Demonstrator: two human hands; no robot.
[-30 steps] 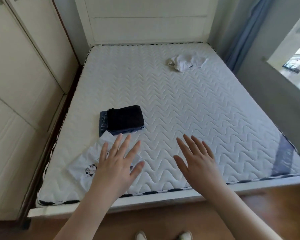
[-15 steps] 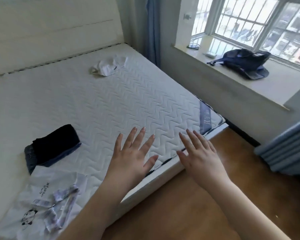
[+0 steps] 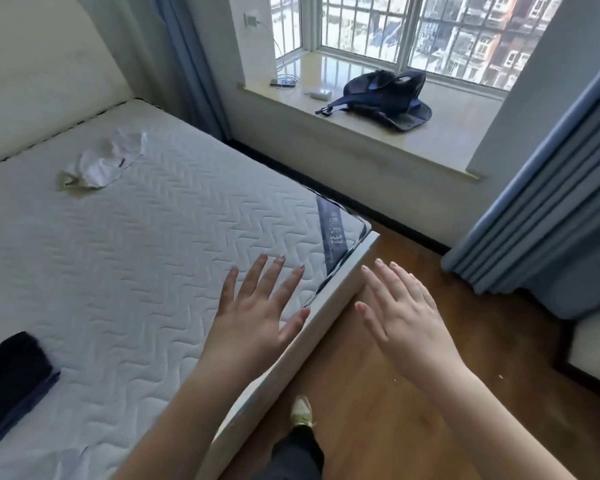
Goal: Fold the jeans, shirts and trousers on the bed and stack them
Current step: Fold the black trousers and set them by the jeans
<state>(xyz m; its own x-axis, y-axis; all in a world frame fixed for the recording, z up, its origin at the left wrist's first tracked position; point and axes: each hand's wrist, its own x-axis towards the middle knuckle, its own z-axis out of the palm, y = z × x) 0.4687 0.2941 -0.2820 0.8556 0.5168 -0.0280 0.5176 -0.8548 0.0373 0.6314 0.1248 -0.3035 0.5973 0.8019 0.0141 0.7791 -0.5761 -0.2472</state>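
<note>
A folded stack of dark trousers on blue jeans lies at the left edge of the white quilted mattress. Only a corner of a white printed shirt shows at the bottom left. A crumpled white garment lies far back near the headboard. My left hand hovers with fingers spread over the mattress's near right corner, holding nothing. My right hand is also flat and empty, over the wooden floor just off the bed's corner.
A window sill at the right carries a dark blue backpack, a cable and small items. Blue curtains hang at the right. Wooden floor runs along the bed's foot, where my shoe shows.
The view has swung right, from the bed's foot towards its right corner and the window. The folded stack and printed shirt have slid to the left edge. Both hands stay open and empty.
</note>
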